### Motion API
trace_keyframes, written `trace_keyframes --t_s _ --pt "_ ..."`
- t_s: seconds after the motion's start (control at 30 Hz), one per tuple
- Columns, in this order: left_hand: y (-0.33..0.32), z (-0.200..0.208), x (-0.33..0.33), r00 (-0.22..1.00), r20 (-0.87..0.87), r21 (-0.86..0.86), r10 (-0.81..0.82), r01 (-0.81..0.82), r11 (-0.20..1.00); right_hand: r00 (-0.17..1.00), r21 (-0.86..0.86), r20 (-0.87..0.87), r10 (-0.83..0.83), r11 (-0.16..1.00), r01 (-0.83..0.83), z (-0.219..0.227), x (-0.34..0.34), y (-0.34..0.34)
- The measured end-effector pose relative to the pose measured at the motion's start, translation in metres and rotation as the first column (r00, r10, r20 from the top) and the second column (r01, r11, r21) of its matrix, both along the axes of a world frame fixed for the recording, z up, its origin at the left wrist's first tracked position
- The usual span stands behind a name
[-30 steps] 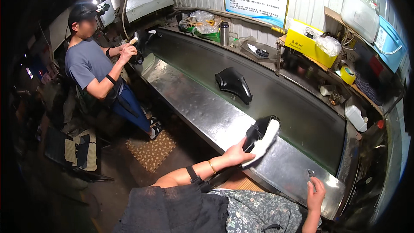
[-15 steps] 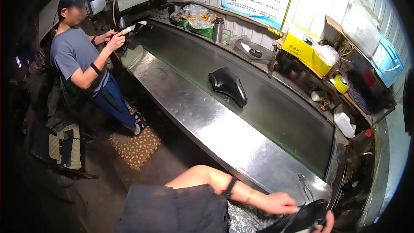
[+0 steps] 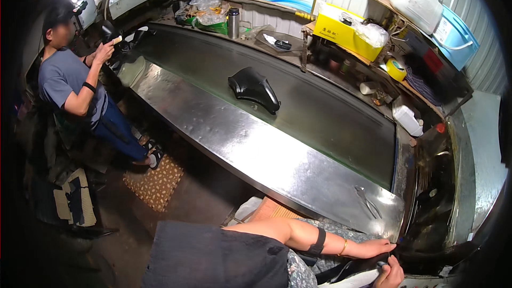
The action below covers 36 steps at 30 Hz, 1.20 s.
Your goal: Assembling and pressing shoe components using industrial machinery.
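My left hand reaches past the bench's near right corner, its fingers closed and pinched together at the tips. What lies in that pinch is too small to make out. Just below it, my right hand is closed around the edge of a glossy black piece with a pale side, held low near my lap. Much of that piece is cut off or covered by the hands. A pair of pliers lies on the metal bench top, apart from both hands.
A moulded black piece rests on the dark belt behind the bench. At the far left a person stands holding a pale-handled item. Along the back shelf are a steel flask, a yellow box and a white jug.
The view has swung, so the bench sits further left and up. My hands have drawn away from the pliers with the black piece, and my left fingers now meet close above my right hand.
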<state>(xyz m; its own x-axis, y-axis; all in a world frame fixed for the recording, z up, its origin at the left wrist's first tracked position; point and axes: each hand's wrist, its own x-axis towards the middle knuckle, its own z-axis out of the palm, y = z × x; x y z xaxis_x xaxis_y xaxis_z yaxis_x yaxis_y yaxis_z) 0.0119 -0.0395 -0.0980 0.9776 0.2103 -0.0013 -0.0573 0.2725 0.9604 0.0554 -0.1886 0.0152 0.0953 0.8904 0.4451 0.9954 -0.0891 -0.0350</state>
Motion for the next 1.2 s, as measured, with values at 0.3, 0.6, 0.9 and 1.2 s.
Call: trace_keyframes --t_s 0.3,0.6,0.9,1.2 --pt "0.009 0.02 -0.04 0.916 0.383 0.62 -0.117 -0.161 0.768 0.755 -0.018 -0.624 -0.204 0.969 0.247 -0.031 0.013 -0.007" --pt "0.014 0.046 -0.044 0.974 0.219 0.522 0.05 -0.161 0.838 0.711 0.216 -0.656 -0.253 0.84 0.498 -0.057 0.006 0.023" --pt "0.032 0.025 -0.035 0.958 0.286 0.482 -0.018 -0.127 0.867 0.577 0.188 -0.757 -0.308 0.743 0.643 -0.078 -0.016 -0.005" --pt "0.041 0.028 -0.033 0.963 0.269 0.599 0.006 -0.172 0.782 0.449 0.089 -0.871 -0.198 0.837 0.54 -0.095 -0.082 -0.023"
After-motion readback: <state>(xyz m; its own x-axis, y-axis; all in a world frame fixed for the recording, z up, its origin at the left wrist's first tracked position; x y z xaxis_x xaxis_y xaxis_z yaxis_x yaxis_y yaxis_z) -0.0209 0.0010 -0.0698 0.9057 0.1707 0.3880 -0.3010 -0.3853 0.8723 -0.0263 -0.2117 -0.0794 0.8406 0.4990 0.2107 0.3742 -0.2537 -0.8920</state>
